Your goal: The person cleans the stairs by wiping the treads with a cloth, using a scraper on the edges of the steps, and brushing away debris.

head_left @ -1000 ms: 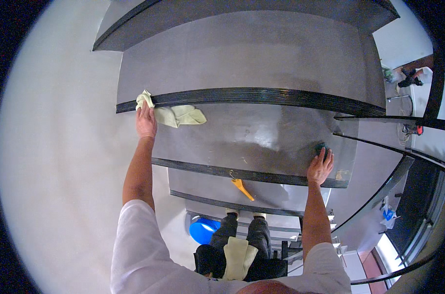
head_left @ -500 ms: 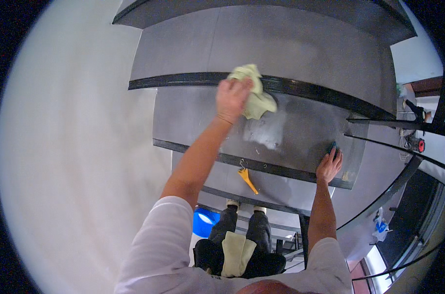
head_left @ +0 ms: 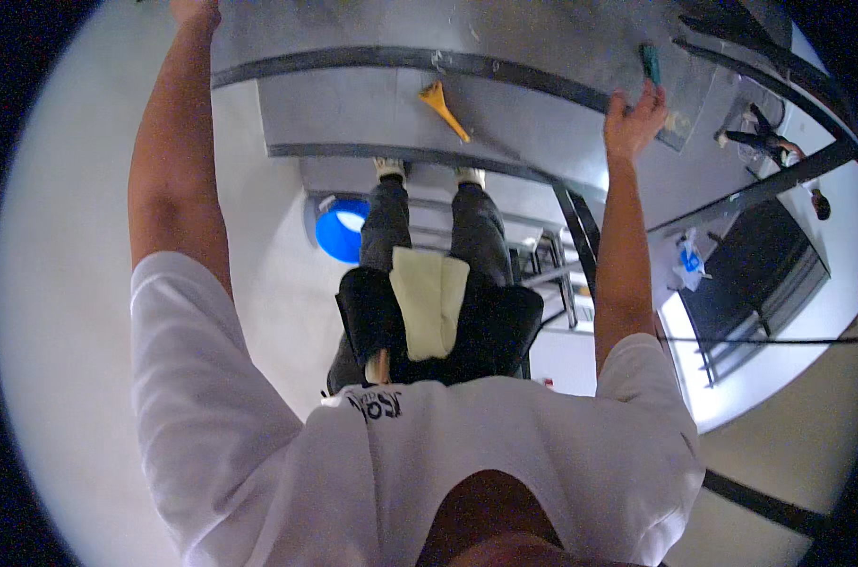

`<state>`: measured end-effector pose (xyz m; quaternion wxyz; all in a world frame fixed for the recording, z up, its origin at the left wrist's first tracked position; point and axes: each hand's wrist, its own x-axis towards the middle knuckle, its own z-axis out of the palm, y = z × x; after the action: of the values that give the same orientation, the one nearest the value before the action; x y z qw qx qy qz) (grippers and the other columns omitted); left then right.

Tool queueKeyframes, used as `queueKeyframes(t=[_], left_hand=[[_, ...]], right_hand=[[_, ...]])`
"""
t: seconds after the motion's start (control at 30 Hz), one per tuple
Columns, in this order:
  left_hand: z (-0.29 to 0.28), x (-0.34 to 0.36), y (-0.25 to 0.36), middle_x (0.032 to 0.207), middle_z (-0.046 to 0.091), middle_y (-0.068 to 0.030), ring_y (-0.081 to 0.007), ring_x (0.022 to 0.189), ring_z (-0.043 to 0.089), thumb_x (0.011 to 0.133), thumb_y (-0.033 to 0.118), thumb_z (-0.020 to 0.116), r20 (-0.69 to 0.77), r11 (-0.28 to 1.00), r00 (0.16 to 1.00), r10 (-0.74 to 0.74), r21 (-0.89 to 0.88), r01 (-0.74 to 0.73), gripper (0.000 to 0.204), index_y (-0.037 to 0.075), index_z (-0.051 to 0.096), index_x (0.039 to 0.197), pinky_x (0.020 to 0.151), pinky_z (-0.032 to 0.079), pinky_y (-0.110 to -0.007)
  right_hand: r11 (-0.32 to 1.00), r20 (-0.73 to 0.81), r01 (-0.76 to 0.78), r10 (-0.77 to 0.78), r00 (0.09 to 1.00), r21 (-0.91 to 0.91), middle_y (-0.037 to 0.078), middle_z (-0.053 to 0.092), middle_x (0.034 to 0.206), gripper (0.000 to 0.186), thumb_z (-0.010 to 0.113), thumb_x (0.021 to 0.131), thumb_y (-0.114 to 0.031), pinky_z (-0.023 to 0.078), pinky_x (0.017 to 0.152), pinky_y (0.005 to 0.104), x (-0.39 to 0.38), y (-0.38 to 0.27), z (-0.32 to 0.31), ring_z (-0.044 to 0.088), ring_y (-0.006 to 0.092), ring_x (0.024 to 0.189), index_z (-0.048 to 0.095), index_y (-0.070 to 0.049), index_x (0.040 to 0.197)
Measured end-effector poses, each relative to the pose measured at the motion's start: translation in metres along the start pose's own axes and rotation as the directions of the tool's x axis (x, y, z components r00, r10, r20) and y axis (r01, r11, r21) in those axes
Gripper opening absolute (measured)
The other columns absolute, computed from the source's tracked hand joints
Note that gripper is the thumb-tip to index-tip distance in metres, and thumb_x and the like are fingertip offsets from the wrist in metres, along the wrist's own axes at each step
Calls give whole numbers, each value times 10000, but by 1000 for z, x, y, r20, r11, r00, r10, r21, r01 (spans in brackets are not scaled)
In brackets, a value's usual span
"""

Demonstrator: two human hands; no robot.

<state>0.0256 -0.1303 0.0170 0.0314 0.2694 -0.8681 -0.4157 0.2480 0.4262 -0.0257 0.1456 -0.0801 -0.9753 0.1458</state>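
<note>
At the top left edge only the wrist and a little of my left hand (head_left: pixel 198 9) show. Its fingers are cut off by the picture's rim, and so is anything in them. My right hand (head_left: pixel 637 125) lies on the black front edge of a grey stair tread (head_left: pixel 561 42), fingers apart. Just beyond its fingertips is a small dark teal object (head_left: pixel 649 62); whether they touch I cannot tell. One step lower, a yellow tool (head_left: pixel 443 111) with a wide end and slim handle lies on the tread. A folded pale yellow cloth (head_left: pixel 429 302) hangs at my waist.
A blue bucket (head_left: pixel 342 231) stands below on the left by the white wall (head_left: pixel 79 283). Black railing bars (head_left: pixel 741 194) run along the right side. Beyond them, far below, are a person (head_left: pixel 764 142) and a white and blue plastic bag (head_left: pixel 691 260).
The view has tilted down toward my body. My left hand has gone to the upper left edge, and the pale cloth it held has left the picture. My right hand remains near the teal object.
</note>
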Motion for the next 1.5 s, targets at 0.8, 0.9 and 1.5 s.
queueKeyframes(t=[0.8,0.9,1.5], left_hand=[[-200,-94,-39,997,522,-107,-263,899,528,850,213,385,91,566,948,-306,-783,258,279,38,475,1048,764,444,-428],[-196,-104,-18,1030,508,-119,-267,915,520,853,195,379,9,741,962,-272,-637,216,280,36,460,1069,775,439,-421],[2,89,-4,1230,399,-203,-280,1064,463,867,389,354,126,497,793,-596,-718,488,581,-107,356,1170,863,383,-329]], right_hand=[[896,892,-274,-407,-195,349,193,596,759,333,571,689,-239,459,655,397,-171,-376,-222,590,342,714,518,-33,944],[755,820,-399,-573,-17,520,148,590,667,318,556,684,-130,466,552,352,-137,-352,-235,590,264,586,507,-18,977],[990,510,14,-85,856,142,92,543,711,264,493,812,-99,429,535,303,133,-290,-158,550,168,585,547,-130,1068]])
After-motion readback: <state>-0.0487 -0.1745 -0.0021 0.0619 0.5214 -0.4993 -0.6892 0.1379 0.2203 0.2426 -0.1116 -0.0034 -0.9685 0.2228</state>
